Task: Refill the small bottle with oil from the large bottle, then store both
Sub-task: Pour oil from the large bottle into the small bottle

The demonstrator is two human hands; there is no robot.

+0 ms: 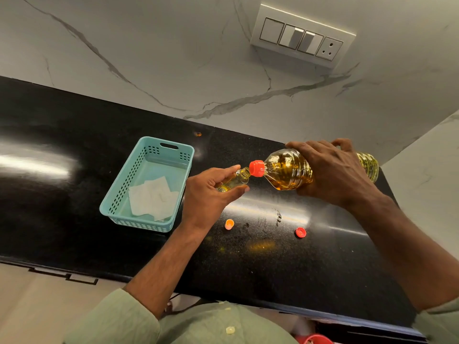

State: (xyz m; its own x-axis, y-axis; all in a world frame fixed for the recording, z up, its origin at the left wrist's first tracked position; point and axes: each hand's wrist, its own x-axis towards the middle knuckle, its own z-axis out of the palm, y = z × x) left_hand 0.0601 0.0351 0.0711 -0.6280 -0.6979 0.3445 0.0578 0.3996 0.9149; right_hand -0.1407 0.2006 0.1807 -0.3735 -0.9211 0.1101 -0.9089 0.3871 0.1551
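Oil bottles [288, 170] unlabelled — lg tipped to sm [238, 180].

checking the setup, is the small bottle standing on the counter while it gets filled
No, the left hand holds the small bottle tilted in the air above the counter, its mouth at the large bottle neck.

We see the right hand [332, 175] gripping the large bottle [288, 170] tipped on its side, its red spout touching the open mouth of the small bottle [236, 181] pinched in the left hand [208, 194], above two loose caps [229, 224] on the black counter [62, 194] beside a teal basket [185, 167].
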